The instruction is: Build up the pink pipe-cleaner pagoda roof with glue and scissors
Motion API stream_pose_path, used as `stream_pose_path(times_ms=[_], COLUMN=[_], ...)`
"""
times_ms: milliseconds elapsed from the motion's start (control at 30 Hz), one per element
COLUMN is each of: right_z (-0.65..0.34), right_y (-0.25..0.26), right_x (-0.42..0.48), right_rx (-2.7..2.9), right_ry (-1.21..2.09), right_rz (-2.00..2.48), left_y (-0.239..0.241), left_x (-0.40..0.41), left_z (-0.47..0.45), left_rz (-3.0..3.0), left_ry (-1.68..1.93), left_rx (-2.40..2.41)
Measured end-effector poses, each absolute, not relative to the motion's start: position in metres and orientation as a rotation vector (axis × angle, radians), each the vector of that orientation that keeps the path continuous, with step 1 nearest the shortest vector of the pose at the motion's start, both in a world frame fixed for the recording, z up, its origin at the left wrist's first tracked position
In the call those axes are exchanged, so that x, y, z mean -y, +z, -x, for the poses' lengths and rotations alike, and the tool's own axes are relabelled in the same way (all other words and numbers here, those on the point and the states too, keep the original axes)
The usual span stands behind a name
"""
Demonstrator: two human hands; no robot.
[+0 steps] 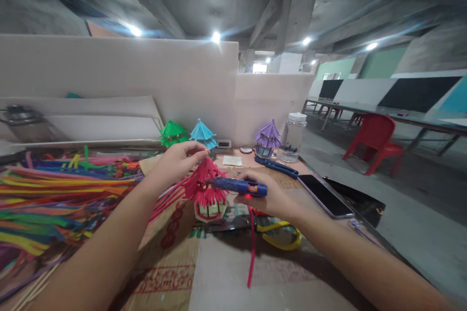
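Note:
My left hand [178, 160] pinches the top of a small pink pavilion model [206, 194] made of pipe cleaners, which stands on the cardboard-covered table [226, 272]. My right hand [268, 197] grips a blue glue gun [239, 186] with its nozzle pointing left at the pink roof. A small red light glows on the gun's underside.
A heap of coloured pipe cleaners [54, 194] fills the left. Green [173, 133], blue [203, 133] and purple [267, 138] pavilion models stand at the back by a clear jar [294, 138]. A phone [324, 196], yellow-handled scissors [279, 233] and a loose pink strip [251, 248] lie near my right hand. Red chairs [375, 141] stand beyond.

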State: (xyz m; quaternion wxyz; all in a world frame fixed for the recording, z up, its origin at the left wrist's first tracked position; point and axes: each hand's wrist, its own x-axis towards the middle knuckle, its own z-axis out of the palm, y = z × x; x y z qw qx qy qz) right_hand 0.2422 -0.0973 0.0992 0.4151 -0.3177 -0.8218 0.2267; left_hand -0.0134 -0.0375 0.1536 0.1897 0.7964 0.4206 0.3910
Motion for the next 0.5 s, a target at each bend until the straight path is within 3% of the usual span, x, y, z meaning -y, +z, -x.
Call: stream_pose_path(times_ms=[500], right_z=[-0.2361], right_y=[0.0993], right_x=[0.1027], right_rx=[2.028], right_ry=[0.649], right_rz=[0.907], left_y=[0.1548], left_x=[0.0404], left_z=[0.0142], left_rz=[-2.246], left_ry=[1.123], left_rx=[-1.152])
